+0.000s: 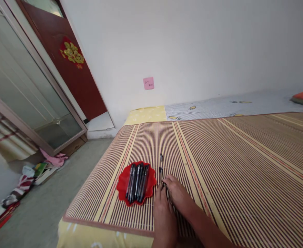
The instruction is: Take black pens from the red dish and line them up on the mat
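A red scalloped plate (122, 186) lies on the striped bamboo mat (231, 165) and holds several dark pens (137, 182) side by side. Just right of it a dark pen (161, 171) lies pointing away from me, and a small separate piece (161, 157), perhaps its cap, rests a little farther out. My right hand (178, 193) has its fingers curled onto the near end of this pen. My left hand (163, 215) sits close beside it, back upward, fingers together and pressed against the same pen, whose barrel shows between the two hands.
The mat covers a bed with a yellow sheet (146, 115) showing at its edges. A concrete floor (63, 193) lies to the left, with clothes and papers (37, 170), a glass door (24, 93) and a dark red door (71, 65). A pink note (148, 83) sticks on the white wall.
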Demonstrator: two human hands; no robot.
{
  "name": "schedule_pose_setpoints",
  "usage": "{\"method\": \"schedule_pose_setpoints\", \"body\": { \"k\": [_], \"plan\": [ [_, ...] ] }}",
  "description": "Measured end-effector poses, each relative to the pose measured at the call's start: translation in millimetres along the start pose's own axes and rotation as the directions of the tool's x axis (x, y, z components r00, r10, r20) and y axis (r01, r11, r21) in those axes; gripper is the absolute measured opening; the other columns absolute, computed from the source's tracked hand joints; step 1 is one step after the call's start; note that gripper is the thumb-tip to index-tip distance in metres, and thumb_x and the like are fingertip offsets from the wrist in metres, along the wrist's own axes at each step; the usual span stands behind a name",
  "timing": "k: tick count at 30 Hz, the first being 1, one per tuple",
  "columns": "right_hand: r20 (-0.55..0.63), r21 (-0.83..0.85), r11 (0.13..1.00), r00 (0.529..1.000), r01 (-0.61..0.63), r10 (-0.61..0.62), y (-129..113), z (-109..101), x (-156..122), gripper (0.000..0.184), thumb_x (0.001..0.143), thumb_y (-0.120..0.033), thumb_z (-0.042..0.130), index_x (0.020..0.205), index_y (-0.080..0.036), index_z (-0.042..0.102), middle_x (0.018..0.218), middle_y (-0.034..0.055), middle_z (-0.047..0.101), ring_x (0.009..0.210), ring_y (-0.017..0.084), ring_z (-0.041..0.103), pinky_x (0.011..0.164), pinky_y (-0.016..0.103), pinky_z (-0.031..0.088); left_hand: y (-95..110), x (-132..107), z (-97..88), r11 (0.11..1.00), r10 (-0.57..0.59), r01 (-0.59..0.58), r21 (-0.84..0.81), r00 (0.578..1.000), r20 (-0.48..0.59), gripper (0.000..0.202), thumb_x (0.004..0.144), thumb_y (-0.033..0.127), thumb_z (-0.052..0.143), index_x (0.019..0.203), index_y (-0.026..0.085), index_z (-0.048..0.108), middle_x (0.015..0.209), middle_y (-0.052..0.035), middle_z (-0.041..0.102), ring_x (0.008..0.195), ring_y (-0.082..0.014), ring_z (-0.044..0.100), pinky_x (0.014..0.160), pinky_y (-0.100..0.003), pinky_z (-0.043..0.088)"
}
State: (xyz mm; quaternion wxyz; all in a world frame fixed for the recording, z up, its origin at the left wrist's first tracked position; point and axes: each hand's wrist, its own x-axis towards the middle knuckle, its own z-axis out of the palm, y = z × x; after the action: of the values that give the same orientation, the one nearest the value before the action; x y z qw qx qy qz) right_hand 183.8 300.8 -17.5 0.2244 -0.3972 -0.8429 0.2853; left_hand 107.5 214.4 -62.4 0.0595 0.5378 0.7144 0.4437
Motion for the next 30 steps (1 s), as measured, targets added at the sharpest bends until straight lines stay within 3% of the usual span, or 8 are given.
{"method": "schedule_pose_setpoints", "body": {
  "k": [7, 12, 16, 20, 25, 30],
  "plan": [
    [0.012, 0.036, 0.999, 1.0, -0.018, 0.017, -7.5, -8.3, -1.2, 0.034, 0.091, -0.004, 0.036, 0.095, -0.016, 0.068, 0.103, 0.0119, 0.063, 0.099, 0.022, 0.062, 0.09, 0.032, 0.048, 3.7, 5.7, -11.6, 0.995, 0.033, -0.027, -0.095, 0.997, 0.064, 0.046, 0.091, 0.007, 0.044, 0.132, 0.016, 0.063, 0.142, -0.0173, 0.057, 0.134, -0.0269, 0.054, 0.113, -0.044, 0.045],
    [-0.005, 0.141, 0.989, 0.999, -0.037, 0.038, -4.6, -17.9, -3.3, 0.037, 0.091, -0.006, 0.037, 0.109, -0.014, 0.068, 0.113, 0.0135, 0.063, 0.103, 0.021, 0.064, 0.094, 0.032, 0.049, 9.9, 2.5, -11.0, 1.0, 0.031, -0.031, 0.0, 0.999, 0.017, 0.047, 0.09, 0.005, 0.045, 0.132, 0.015, 0.062, 0.149, -0.0207, 0.048, 0.14, -0.0315, 0.047, 0.112, -0.052, 0.045],
    [-0.087, 0.131, 0.991, 0.995, -0.03, 0.042, 6.0, -30.7, 3.8, 0.042, 0.094, -0.009, 0.034, 0.12, -0.014, 0.067, 0.119, 0.0144, 0.063, 0.108, 0.021, 0.063, 0.098, 0.034, 0.048, 14.9, 2.1, -7.2, 0.998, 0.034, -0.033, 0.057, 0.999, -0.009, 0.05, 0.084, 0.0, 0.048, 0.128, 0.016, 0.064, 0.151, -0.0204, 0.046, 0.141, -0.0342, 0.044, 0.113, -0.054, 0.042],
    [-0.166, 0.046, 0.998, 0.985, -0.036, 0.043, 13.4, -43.7, 32.6, 0.042, 0.095, -0.01, 0.035, 0.126, -0.011, 0.064, 0.127, 0.0157, 0.062, 0.117, 0.022, 0.059, 0.105, 0.035, 0.044, 15.9, 3.8, -6.9, 0.999, 0.016, -0.017, 0.04, 1.0, 0.021, 0.054, 0.082, 0.0, 0.049, 0.131, 0.019, 0.063, 0.154, -0.0181, 0.042, 0.143, -0.0339, 0.042, 0.114, -0.054, 0.04],
    [-0.063, -0.102, 0.992, 0.996, -0.068, 0.062, 17.9, -41.1, 84.4, 0.048, 0.092, -0.002, 0.037, 0.131, -0.012, 0.063, 0.123, 0.0156, 0.062, 0.11, 0.02, 0.061, 0.094, 0.03, 0.046, 16.9, 4.2, -8.6, 0.999, -0.035, 0.033, 0.021, 0.996, 0.082, 0.055, 0.083, 0.004, 0.05, 0.136, 0.017, 0.06, 0.155, -0.0179, 0.04, 0.146, -0.033, 0.036, 0.117, -0.053, 0.035],
    [0.006, -0.153, 0.988, 1.0, -0.005, 0.006, 25.5, -23.1, 118.9, 0.041, 0.079, 0.003, 0.052, 0.11, -0.015, 0.073, 0.109, 0.0108, 0.064, 0.101, 0.019, 0.06, 0.088, 0.027, 0.044, 24.0, 4.9, -13.8, 0.993, -0.114, 0.109, 0.04, 0.979, 0.167, 0.058, 0.084, 0.007, 0.052, 0.141, 0.015, 0.055, 0.16, -0.0169, 0.034, 0.148, -0.0299, 0.032, 0.121, -0.047, 0.031]
  ]
}}
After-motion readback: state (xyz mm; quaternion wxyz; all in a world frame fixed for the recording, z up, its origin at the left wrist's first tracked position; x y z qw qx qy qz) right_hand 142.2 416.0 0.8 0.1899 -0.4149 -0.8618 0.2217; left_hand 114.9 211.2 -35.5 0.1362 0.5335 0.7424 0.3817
